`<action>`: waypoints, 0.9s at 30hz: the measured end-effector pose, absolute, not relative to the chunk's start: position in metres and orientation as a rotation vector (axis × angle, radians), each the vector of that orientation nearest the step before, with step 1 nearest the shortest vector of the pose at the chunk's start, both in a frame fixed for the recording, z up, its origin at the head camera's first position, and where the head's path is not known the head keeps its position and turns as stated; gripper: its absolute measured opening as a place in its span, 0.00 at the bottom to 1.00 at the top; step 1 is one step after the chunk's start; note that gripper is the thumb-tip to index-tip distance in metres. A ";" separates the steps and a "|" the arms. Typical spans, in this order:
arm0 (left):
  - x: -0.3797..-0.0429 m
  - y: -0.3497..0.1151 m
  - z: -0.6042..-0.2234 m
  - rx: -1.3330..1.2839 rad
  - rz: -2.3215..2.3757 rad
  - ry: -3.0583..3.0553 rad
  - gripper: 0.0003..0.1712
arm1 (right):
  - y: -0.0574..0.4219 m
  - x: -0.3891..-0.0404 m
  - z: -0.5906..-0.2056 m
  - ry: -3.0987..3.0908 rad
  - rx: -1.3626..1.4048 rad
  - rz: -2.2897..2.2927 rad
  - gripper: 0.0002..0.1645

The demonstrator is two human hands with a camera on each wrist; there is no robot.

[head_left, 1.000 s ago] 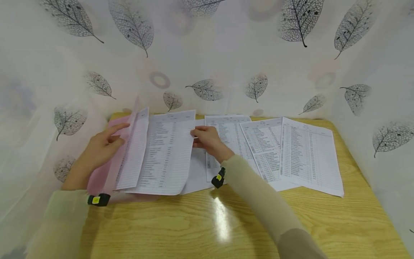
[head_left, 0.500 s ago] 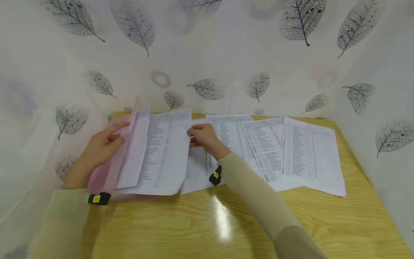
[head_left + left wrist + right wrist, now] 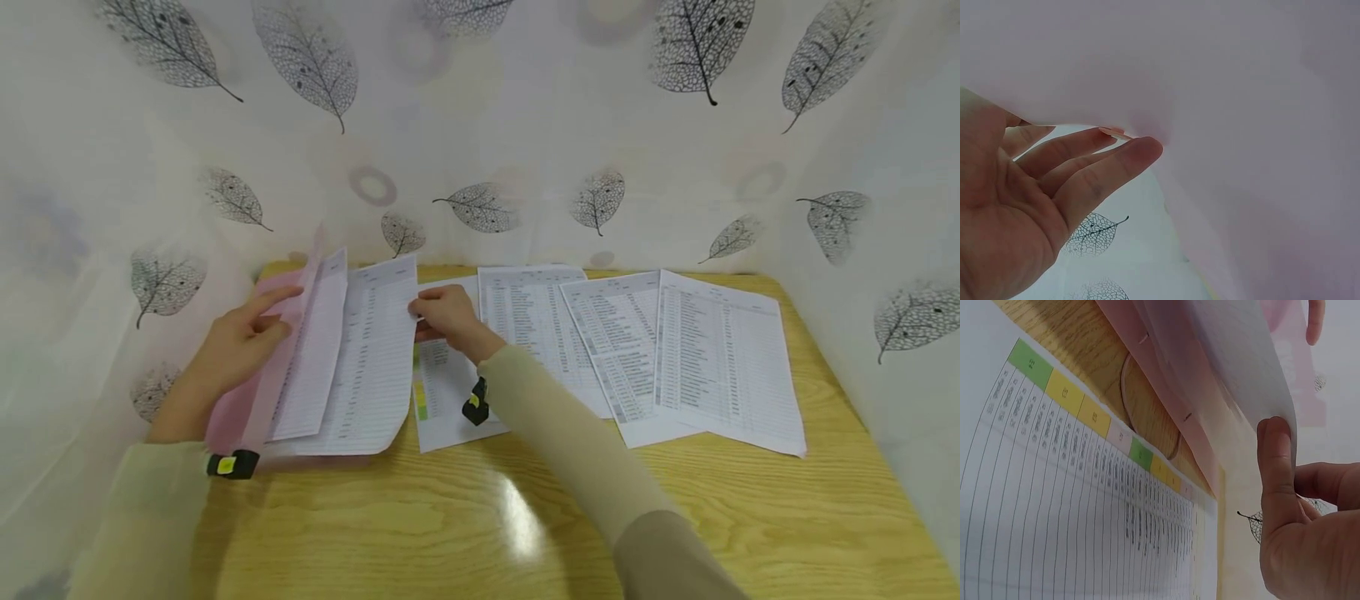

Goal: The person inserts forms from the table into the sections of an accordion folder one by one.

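At the left of the head view, a pink paper folder [image 3: 232, 412] stands partly raised with printed sheets against its inner side. My left hand [image 3: 240, 342] is at the folder's outer face, index finger extended and fingertips touching it. In the left wrist view, the pink cover [image 3: 1247, 125] hides part of what lies beyond those fingers. My right hand [image 3: 450, 317] pinches the right edge of a printed sheet [image 3: 367, 358] between thumb and fingers. That sheet is lifted and curves at its lower corner. Beneath the right hand lies another sheet [image 3: 1085, 487] with green and yellow cells along one edge.
Further printed sheets overlap to the right: a middle one [image 3: 536, 317], a tilted one [image 3: 618, 350] and the rightmost one [image 3: 723, 367]. They lie on a wooden table [image 3: 390, 517]. A leaf-patterned white curtain [image 3: 525, 142] surrounds the back and sides. A thin cord [image 3: 1126, 394] shows beside the folder.
My right hand has moved left, turning the pinched sheet toward the folder. More of the sheet underneath, with its coloured cells, now shows. The left hand has stayed about where it was.
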State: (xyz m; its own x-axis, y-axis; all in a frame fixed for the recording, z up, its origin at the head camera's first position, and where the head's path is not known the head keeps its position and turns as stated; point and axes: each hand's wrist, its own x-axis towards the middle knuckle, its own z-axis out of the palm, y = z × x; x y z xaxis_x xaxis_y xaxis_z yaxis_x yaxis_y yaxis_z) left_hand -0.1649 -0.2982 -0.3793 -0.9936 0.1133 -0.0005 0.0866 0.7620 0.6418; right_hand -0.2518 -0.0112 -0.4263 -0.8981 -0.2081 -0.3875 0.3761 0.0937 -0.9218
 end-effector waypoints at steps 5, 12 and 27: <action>-0.165 -0.299 -0.380 0.161 1.049 2.911 0.31 | -0.026 -0.250 -0.430 1.956 0.170 -1.860 0.29; -0.164 -0.301 -0.381 0.157 1.054 2.909 0.31 | -0.045 -0.247 -0.433 1.976 0.188 -1.862 0.26; -0.165 -0.302 -0.379 0.164 1.089 2.932 0.31 | -0.071 -0.240 -0.435 1.894 0.225 -1.941 0.24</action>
State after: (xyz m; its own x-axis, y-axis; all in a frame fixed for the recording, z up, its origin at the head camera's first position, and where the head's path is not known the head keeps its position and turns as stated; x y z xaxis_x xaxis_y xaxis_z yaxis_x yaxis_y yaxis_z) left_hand -0.1654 -0.3020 -0.3794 -0.9945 0.1016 0.0274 0.0948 0.7528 0.6514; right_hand -0.2403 -0.0712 -0.4349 -0.8998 -0.1811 -0.3970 0.4013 0.0139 -0.9159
